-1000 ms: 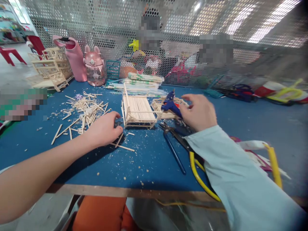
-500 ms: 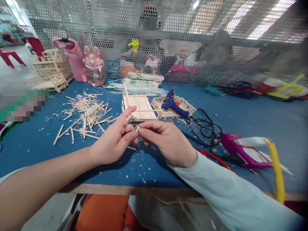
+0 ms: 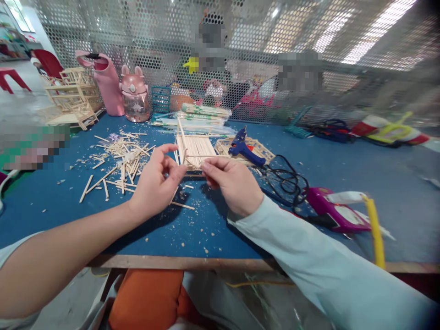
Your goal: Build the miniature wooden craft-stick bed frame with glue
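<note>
An upper perforated screen [image 3: 151, 36] backs the worktop [image 3: 220, 236]; by the central stick model [image 3: 199, 145], left hand [image 3: 156, 183] loosely open, right hand [image 3: 239, 185] pinched, contents unclear.

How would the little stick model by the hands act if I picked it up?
The stick model would probably feel light, because it is made of thin wooden sticks. Its flat part may be fairly stiff, with sticks packed side by side. The thin stick poking up looks fragile and might snap if you grabbed it.
</note>
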A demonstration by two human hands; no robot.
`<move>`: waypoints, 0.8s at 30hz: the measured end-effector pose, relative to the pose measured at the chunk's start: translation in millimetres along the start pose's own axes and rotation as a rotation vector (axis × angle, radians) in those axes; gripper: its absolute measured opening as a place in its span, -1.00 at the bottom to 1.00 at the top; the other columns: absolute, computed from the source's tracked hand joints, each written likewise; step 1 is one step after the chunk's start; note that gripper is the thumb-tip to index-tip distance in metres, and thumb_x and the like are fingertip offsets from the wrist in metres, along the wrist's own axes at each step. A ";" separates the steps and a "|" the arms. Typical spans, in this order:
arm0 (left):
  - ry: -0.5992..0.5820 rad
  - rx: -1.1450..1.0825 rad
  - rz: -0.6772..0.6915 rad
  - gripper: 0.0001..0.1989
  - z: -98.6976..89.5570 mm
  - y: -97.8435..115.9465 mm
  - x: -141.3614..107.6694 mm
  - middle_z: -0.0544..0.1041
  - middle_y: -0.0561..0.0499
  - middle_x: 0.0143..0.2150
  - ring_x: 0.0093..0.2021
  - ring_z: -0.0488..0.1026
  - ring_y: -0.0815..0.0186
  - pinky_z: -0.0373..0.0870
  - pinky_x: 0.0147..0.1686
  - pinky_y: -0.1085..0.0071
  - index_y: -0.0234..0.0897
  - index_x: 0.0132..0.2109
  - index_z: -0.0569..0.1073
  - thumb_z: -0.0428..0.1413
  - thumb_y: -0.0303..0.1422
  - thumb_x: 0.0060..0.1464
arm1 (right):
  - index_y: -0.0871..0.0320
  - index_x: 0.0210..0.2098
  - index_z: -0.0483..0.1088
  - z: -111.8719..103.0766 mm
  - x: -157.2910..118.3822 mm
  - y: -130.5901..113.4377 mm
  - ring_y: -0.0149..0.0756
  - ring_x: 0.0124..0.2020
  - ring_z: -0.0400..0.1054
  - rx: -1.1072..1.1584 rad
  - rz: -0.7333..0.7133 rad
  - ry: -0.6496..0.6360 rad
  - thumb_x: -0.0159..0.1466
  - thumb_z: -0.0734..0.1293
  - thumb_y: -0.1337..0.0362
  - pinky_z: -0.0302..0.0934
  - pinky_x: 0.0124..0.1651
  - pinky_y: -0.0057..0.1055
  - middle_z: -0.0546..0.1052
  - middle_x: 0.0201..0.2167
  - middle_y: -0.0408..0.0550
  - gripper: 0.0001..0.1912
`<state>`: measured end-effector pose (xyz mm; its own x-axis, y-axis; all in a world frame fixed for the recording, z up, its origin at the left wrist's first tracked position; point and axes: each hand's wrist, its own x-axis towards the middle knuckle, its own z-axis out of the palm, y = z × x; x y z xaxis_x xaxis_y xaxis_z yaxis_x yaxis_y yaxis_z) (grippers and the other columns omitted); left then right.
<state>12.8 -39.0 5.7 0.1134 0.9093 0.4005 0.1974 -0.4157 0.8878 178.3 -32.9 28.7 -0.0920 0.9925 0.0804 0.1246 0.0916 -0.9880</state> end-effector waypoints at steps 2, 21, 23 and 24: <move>0.117 0.029 -0.054 -0.73 -0.4 -4.1 5.8 0.33 0.08 -0.40 -0.47 0.29 0.44 0.29 -0.46 0.47 -0.31 -0.05 0.26 0.05 -0.39 0.08 | 0.18 -0.56 0.36 2.0 7.1 7.0 -0.56 -0.71 0.09 0.024 0.005 0.093 -0.02 0.41 0.12 -0.08 -0.64 -0.50 0.32 -0.70 -0.29 -0.74; -0.023 0.173 -0.109 -0.85 0.6 -12.2 13.1 0.57 -0.05 -0.27 -0.32 0.45 0.36 0.40 -0.23 0.35 -0.31 -0.22 0.46 0.08 -0.40 0.02 | 0.21 -0.40 0.46 21.4 14.5 24.7 -0.54 -0.69 0.10 -0.005 -0.074 0.243 0.02 0.38 0.13 -0.01 -0.61 -0.50 0.37 -0.68 -0.26 -0.74; -0.019 0.182 -0.101 -0.86 0.7 -11.9 12.9 0.57 -0.04 -0.27 -0.32 0.46 0.35 0.40 -0.23 0.35 -0.30 -0.23 0.47 0.08 -0.39 0.03 | 0.21 -0.40 0.46 21.9 14.5 24.1 -0.53 -0.67 0.12 -0.005 -0.072 0.247 0.02 0.38 0.13 0.03 -0.58 -0.49 0.38 -0.67 -0.25 -0.74; -0.019 0.183 -0.100 -0.86 0.7 -12.0 12.8 0.57 -0.05 -0.27 -0.31 0.46 0.35 0.40 -0.23 0.35 -0.30 -0.23 0.47 0.08 -0.39 0.03 | 0.21 -0.41 0.46 22.2 14.3 23.7 -0.52 -0.66 0.14 -0.003 -0.069 0.247 0.02 0.38 0.13 0.04 -0.56 -0.48 0.38 -0.67 -0.25 -0.74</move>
<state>12.6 -22.3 0.0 0.1021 0.9462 0.3069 0.3816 -0.3222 0.8663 158.0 -18.3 3.6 0.1441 0.9735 0.1777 0.1293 0.1595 -0.9787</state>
